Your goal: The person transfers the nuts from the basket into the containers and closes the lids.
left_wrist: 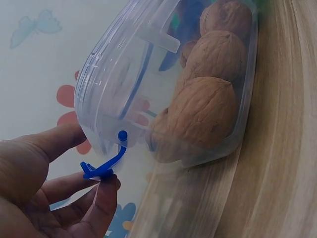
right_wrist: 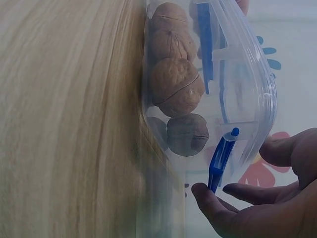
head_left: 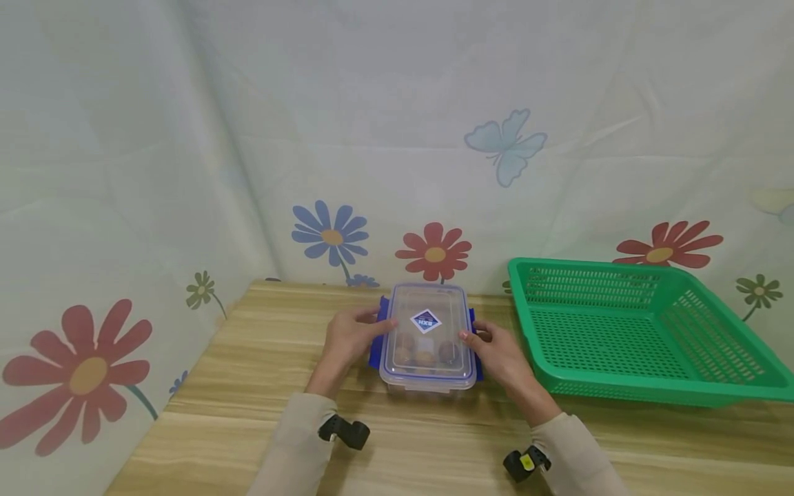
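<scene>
A clear plastic food container (head_left: 406,303) with a blue-rimmed lid and a diamond-shaped label sits on the wooden table. Through its walls several walnuts (left_wrist: 203,111) show. Blue side latches (right_wrist: 221,157) stick outward, away from the lid. At the container's left side, my left hand (head_left: 347,337) has its thumb on the lid's edge and its fingers curled against the left latch (left_wrist: 101,171). My right hand (head_left: 499,351) mirrors it, thumb on the lid's right edge and fingertips at the right latch. The lid lies on the container.
A green plastic basket (head_left: 595,386) with slotted walls stands on the right of the wooden table (head_left: 229,386), close to my right hand. Behind the table hangs a pale cloth (head_left: 384,138) with printed flowers and a butterfly. Dark camera mounts (head_left: 347,432) sit on both wrists.
</scene>
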`<state>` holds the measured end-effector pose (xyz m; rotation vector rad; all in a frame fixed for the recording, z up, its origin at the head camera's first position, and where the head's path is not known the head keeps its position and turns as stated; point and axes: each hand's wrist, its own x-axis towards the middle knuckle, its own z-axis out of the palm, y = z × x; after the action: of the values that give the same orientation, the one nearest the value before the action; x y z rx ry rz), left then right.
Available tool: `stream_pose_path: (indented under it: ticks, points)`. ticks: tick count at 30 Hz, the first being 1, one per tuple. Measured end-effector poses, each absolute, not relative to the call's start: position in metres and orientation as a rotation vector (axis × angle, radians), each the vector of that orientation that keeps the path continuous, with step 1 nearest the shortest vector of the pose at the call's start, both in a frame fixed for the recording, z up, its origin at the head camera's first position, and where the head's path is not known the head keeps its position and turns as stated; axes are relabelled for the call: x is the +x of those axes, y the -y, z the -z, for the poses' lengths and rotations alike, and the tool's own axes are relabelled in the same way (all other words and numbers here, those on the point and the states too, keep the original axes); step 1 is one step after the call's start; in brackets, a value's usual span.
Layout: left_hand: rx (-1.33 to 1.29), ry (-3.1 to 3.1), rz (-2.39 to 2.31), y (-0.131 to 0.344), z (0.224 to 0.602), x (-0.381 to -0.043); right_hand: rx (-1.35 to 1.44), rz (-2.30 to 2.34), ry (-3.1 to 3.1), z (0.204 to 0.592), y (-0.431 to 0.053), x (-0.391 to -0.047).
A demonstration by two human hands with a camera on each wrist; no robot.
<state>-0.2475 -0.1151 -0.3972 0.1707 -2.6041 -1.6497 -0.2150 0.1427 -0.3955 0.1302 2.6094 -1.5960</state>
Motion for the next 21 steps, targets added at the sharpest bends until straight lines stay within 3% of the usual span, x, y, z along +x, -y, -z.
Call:
stream_pose_path:
  ticks: [21]
  points:
    - [0.124,2.569,1.669,0.1137,0.3953,-0.2470,0.106,1.571,-2.670,0.3953,-0.1412,-0.2141]
